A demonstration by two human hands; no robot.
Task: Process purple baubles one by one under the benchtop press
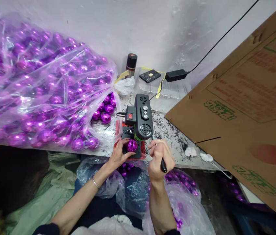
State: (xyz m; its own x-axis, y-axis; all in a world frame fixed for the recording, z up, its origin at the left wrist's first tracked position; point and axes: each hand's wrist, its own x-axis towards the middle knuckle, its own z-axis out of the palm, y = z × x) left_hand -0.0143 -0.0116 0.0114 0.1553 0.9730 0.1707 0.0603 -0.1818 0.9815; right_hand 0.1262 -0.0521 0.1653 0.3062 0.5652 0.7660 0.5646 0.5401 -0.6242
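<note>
A shiny purple mirrored ball (132, 146) sits under the near end of a small black bench drill press (142, 116). My left hand (121, 153) grips that ball between thumb and fingers, on the machine's dark base. To the right, my right hand (161, 158) is wrapped around the lever handle (163, 165) of the machine, its black end showing below my fist. A red switch box (130, 116) is attached at the machine's left side. Where the tool meets the ball is hidden by the machine's head.
A big clear bag of purple balls (42, 88) fills the left. A large cardboard box (240, 107) leans in at right. Black shavings (169, 130) litter the table. Behind are a black-capped bottle (131, 61), a black keypad-like item (150, 76) and a power adapter (176, 75). Another bag (186, 209) lies below.
</note>
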